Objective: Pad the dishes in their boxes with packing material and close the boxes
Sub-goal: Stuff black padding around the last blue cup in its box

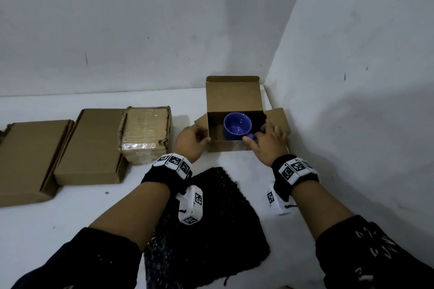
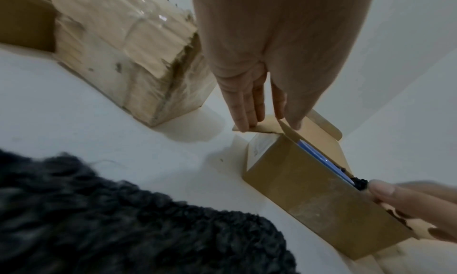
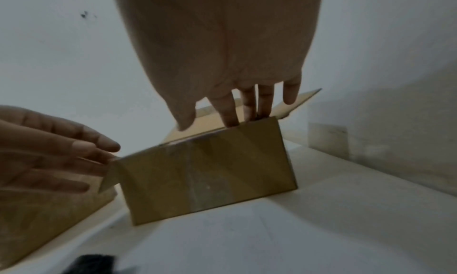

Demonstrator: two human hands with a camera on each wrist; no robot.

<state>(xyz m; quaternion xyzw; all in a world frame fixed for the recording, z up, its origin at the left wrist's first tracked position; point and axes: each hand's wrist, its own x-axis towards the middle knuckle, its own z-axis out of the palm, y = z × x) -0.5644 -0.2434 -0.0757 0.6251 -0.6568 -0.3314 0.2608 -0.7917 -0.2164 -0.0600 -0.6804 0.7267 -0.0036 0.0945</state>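
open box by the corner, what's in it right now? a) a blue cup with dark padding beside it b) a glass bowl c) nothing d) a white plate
a: the head view shows a blue cup standing in the open box, with dark padding to its right.

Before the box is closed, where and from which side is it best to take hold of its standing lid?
Probably pinch the lid at its free top edge, where the tuck flap folds forward, reaching over the open box from the front. It stands upright, hinged at the back wall, with the blue cup below and clear of it.
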